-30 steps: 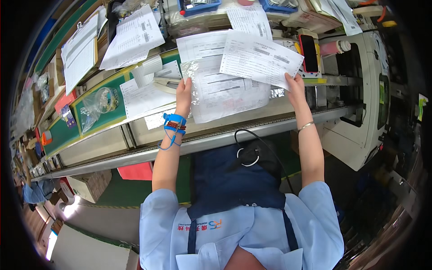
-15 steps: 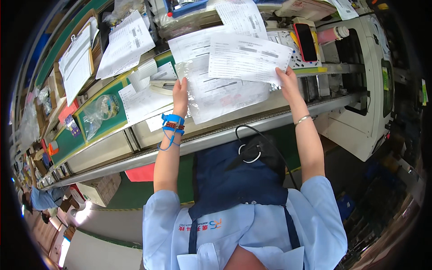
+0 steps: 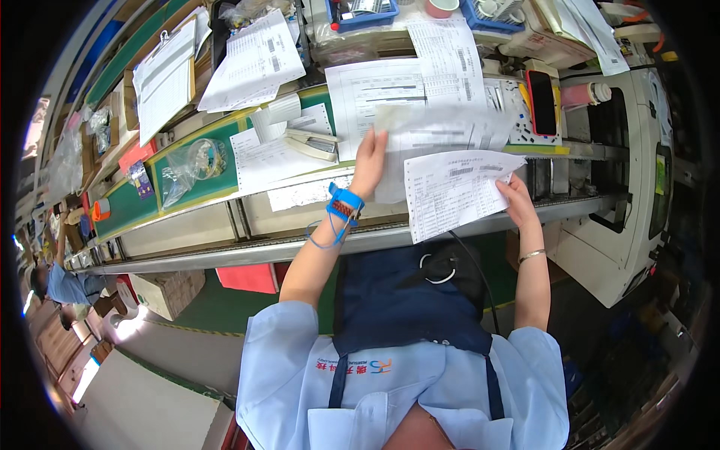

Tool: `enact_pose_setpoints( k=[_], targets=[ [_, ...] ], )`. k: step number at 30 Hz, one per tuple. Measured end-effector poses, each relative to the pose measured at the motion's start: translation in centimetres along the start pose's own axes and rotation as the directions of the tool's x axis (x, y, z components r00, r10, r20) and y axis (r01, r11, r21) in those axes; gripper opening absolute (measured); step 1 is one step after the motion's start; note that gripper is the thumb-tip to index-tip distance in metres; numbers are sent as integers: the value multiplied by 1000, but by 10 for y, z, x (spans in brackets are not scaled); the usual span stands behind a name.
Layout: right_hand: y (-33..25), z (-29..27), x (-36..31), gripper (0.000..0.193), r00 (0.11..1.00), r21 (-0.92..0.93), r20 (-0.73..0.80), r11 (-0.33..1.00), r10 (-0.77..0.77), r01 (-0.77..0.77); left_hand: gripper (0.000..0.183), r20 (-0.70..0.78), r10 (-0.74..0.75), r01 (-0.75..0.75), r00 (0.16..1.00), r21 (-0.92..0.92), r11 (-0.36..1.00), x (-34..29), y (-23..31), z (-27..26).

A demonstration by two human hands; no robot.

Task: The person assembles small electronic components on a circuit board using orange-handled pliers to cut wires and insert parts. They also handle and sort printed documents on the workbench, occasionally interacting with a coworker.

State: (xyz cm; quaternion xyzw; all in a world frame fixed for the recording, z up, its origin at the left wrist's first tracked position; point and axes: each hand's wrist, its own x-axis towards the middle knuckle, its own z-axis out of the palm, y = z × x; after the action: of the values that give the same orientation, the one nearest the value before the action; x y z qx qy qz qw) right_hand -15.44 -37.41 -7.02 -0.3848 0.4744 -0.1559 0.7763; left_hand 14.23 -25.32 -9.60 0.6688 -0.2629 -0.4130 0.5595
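My right hand (image 3: 517, 201) pinches the right edge of a printed sheet (image 3: 452, 195) with punched holes down its side, held tilted over the front rail. Behind it is a clear plastic sleeve (image 3: 442, 135) with printed paper inside, slightly blurred. The fingers of my left hand (image 3: 369, 161) are closed on the sleeve's left edge. A blue wrist strap (image 3: 346, 204) circles my left wrist. Left of that hand, a pale stapler (image 3: 313, 144) rests on white papers (image 3: 259, 154). Flat on the bench beyond the sleeve are more printed sheets (image 3: 367, 90).
A phone (image 3: 541, 103) and a pink bottle (image 3: 583, 95) are at the right, beside a white machine (image 3: 607, 247). Blue bins (image 3: 367, 21) stand at the back. Clipboard (image 3: 165, 86) and bagged coil (image 3: 205, 159) lie left. A metal rail (image 3: 300, 251) edges the bench.
My right hand has drawn the printed sheet down toward me, away from the plastic sleeve. My left hand, still on the sleeve, has shifted right. The view has shifted, too.
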Motion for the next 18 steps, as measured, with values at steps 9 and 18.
enact_pose_setpoints(
  k=[9,18],
  targets=[
    [-16,25,60,28,979,120,-168,983,-118,139,41,-287,244,-188,926,210,959,85,-1,43],
    [1,23,110,29,918,335,-380,942,109,27,36,-506,178,211,844,618,758,91,-4,-38]
  ],
)
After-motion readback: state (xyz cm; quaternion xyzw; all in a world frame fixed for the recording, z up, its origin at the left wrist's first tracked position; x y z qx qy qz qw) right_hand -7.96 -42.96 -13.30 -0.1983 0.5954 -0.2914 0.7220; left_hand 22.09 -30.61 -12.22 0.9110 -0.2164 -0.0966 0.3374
